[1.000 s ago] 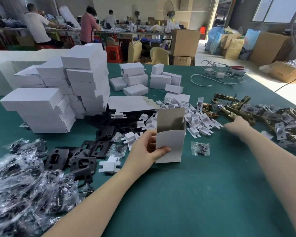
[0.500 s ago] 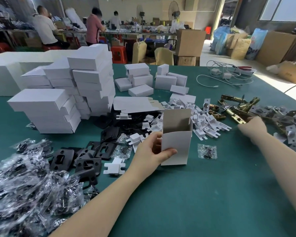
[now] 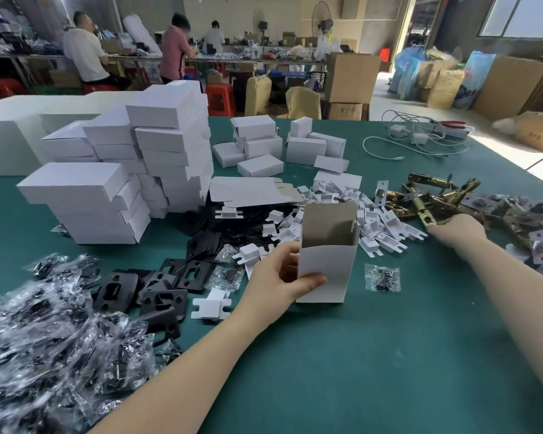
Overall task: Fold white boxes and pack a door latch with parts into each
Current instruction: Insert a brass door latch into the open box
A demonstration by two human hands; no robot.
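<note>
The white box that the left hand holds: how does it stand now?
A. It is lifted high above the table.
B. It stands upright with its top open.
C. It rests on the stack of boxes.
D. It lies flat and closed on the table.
B: the white box stands upright on the green table, top flaps open, gripped by the left hand.

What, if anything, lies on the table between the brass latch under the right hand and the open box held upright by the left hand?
The heap of white card inserts lies between the right hand on the brass latch and the open box in the left hand. The box's top is open, so lifting the latch over should clear them.
</note>
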